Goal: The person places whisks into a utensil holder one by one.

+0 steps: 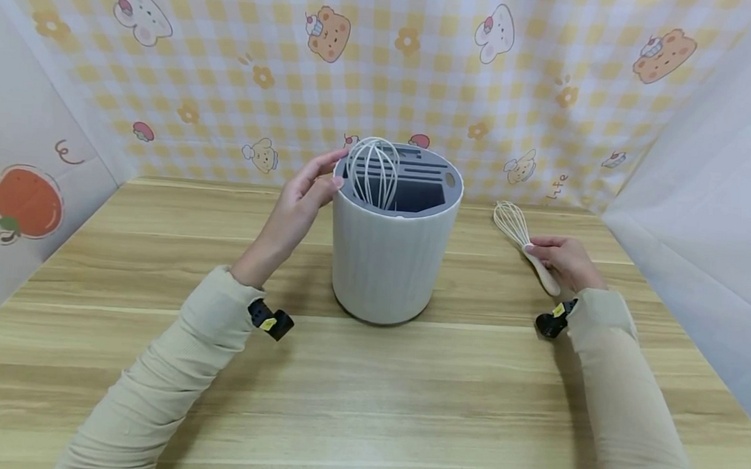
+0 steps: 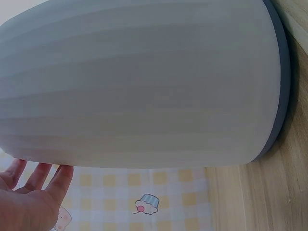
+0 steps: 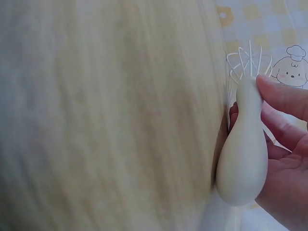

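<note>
A white ribbed utensil holder with a grey slotted top stands upright on the table. My left hand touches its upper left side near the rim; in the left wrist view the fingers lie against the ribbed wall. A whisk stands in the holder, wire loops up, its handle hidden inside. To the right, my right hand pinches a second whisk at the neck, where the pale handle meets the wires. In the right wrist view this whisk's rounded handle shows close up, beside the tabletop.
The wood-grain table reaches back to a yellow checked cloth with cartoon animals. White sheets hang at both sides. A small black camera is strapped to the left wrist, another camera to the right. The holder's top has several slots and a large opening.
</note>
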A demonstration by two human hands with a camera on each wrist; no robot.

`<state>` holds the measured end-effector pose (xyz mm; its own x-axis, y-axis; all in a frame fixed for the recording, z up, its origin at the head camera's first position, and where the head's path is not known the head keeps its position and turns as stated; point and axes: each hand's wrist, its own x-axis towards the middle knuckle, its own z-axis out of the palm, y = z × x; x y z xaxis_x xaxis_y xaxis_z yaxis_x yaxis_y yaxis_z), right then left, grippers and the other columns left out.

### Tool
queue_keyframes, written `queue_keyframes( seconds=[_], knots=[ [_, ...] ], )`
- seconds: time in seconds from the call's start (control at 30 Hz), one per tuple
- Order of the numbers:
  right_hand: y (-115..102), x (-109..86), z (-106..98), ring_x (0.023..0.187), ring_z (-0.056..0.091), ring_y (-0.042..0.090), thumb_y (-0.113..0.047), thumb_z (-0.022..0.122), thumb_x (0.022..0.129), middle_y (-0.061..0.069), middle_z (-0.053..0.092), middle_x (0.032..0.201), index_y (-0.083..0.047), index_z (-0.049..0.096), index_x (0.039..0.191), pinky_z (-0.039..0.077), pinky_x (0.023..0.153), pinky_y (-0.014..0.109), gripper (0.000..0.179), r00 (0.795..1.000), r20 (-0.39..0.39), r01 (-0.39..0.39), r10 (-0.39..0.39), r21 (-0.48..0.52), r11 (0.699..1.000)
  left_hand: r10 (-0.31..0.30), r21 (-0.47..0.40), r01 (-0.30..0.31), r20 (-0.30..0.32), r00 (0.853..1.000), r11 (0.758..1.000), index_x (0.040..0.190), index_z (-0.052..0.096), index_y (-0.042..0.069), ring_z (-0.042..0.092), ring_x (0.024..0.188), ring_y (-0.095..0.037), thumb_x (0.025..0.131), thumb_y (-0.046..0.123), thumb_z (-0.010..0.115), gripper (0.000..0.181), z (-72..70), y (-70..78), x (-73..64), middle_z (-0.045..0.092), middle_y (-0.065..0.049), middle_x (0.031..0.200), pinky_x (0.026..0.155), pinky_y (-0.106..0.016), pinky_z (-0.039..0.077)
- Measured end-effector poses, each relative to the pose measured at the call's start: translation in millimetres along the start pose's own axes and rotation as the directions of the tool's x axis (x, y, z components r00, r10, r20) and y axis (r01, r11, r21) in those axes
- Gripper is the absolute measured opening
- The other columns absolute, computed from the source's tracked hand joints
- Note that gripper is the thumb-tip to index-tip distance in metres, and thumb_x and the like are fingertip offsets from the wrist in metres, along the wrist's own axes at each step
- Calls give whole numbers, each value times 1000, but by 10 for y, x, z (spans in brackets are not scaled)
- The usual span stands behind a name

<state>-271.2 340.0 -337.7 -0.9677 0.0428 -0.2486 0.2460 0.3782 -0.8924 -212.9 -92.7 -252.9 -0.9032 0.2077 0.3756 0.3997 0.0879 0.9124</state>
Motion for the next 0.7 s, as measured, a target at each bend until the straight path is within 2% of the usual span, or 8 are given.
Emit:
queue_keyframes(
  seconds=[0.13, 0.23, 0.33, 0.47, 0.7],
  knots=[
    [-4, -21, -1, 63, 56, -5, -15, 62, 89, -20, 63, 72, -5, 56, 116, 49, 60, 11, 30, 1000, -2, 16, -16, 42, 999, -1, 1, 1, 0, 1000, 1000, 139, 43, 18, 47, 124, -20, 95, 26, 42, 45, -2, -4, 2, 46, -7, 137, 108, -41, 37],
    [-8, -38, 3, 62, 55, -5, -13, 62, 89, -19, 63, 71, -7, 57, 106, 49, 59, 11, 19, 999, -4, 32, -32, 61, 998, 0, -4, 0, -2, 1000, 1000, 139, 43, 18, 48, 123, -20, 95, 26, 42, 45, -5, 0, 0, 47, -7, 136, 108, -41, 37],
    [-16, -47, 10, 60, 52, -5, -13, 60, 89, -19, 61, 71, 1, 54, 119, 47, 57, 11, 33, 1000, -11, 30, -29, 40, 999, -4, -3, 4, -7, 1000, 1000, 139, 43, 18, 48, 122, -20, 95, 26, 42, 44, -5, 8, -7, 47, -7, 136, 108, -41, 38],
    [-30, -51, 20, 60, 48, -5, -15, 59, 90, -19, 59, 73, 11, 40, 133, 45, 57, 12, 53, 1000, -22, 19, -18, 16, 1000, -9, 3, 9, -9, 1000, 1000, 139, 43, 19, 48, 122, -20, 95, 26, 42, 44, -1, 10, -7, 47, -7, 136, 108, -42, 38],
    [-66, -70, 47, 66, 49, -4, -17, 58, 91, -21, 57, 75, 10, 41, 133, 46, 60, 11, 53, 997, -80, 20, -16, 42, 999, -5, -7, 5, -7, 1000, 1000, 139, 43, 18, 48, 123, -20, 95, 26, 42, 45, 4, 24, -10, 47, -7, 137, 107, -41, 38]
  ],
)
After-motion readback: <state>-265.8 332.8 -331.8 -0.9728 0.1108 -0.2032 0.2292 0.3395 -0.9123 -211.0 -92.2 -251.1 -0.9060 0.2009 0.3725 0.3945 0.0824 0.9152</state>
